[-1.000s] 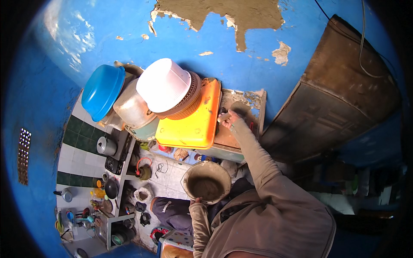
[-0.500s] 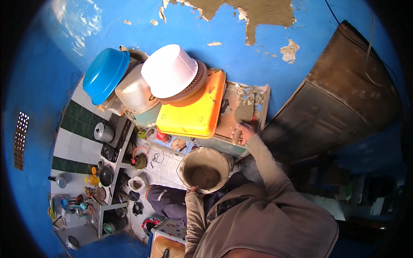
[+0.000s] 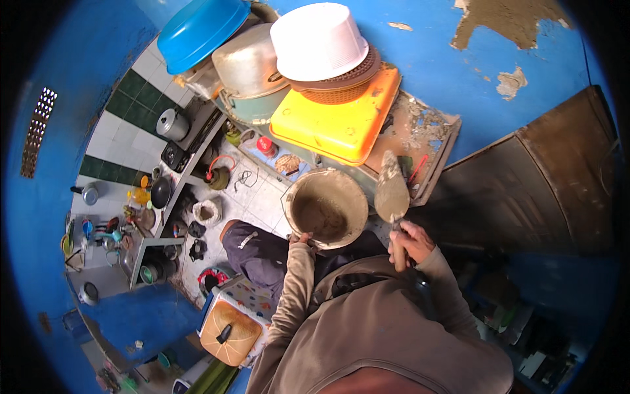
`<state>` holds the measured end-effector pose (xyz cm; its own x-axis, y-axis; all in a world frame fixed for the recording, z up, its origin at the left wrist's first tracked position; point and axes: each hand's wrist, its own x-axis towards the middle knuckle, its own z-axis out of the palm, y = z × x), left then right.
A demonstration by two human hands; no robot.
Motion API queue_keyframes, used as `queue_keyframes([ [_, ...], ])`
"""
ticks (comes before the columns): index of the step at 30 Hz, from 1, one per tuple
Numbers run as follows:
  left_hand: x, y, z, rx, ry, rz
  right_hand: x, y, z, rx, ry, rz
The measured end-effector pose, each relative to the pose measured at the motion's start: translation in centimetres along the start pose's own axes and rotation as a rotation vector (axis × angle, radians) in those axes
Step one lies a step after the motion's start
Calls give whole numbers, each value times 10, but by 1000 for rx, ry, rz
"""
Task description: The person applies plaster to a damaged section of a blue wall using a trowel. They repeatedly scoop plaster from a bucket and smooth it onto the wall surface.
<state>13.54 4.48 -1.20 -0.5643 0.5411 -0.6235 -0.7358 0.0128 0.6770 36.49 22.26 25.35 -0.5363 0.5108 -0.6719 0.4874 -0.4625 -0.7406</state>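
Note:
My right hand [image 3: 413, 243] grips the wooden handle of a trowel [image 3: 392, 190], its blade coated with grey, wet-looking mortar. The blade is lifted just right of a mortar-stained bucket [image 3: 357, 200], pointing away from me. Inside the bucket lies grey-brown mortar [image 3: 319, 222]. At the bucket's near left rim is my left hand [image 3: 302, 239], fingers closed over the edge. The bucket leans toward me in front of my lap, so its opening shows.
Beyond the bucket, a dirty-topped cabinet [image 3: 430, 125] bears an orange-yellow tray [image 3: 338, 125], a white tub [image 3: 318, 43] and a blue basin [image 3: 200, 29]. A tall brown cupboard [image 3: 512, 190] stands right. Left are a kitchen counter with a pot [image 3: 172, 123] and a tan-lidded box [image 3: 230, 333].
My right hand has drawn the trowel back from the cabinet top toward me, beside the bucket. My left hand stays on the rim. The whole view has shifted and turned.

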Motion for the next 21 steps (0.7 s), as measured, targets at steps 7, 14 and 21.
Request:
queue_keyframes([
  [7,-11,21,17,95,89,-140,70,81,33,-1189,259,-279],
  [14,-15,32,17,87,29,-78,75,64,24,-998,157,-122],
  [21,-19,26,11,66,-33,-25,111,39,-22,-947,517,-608],
])
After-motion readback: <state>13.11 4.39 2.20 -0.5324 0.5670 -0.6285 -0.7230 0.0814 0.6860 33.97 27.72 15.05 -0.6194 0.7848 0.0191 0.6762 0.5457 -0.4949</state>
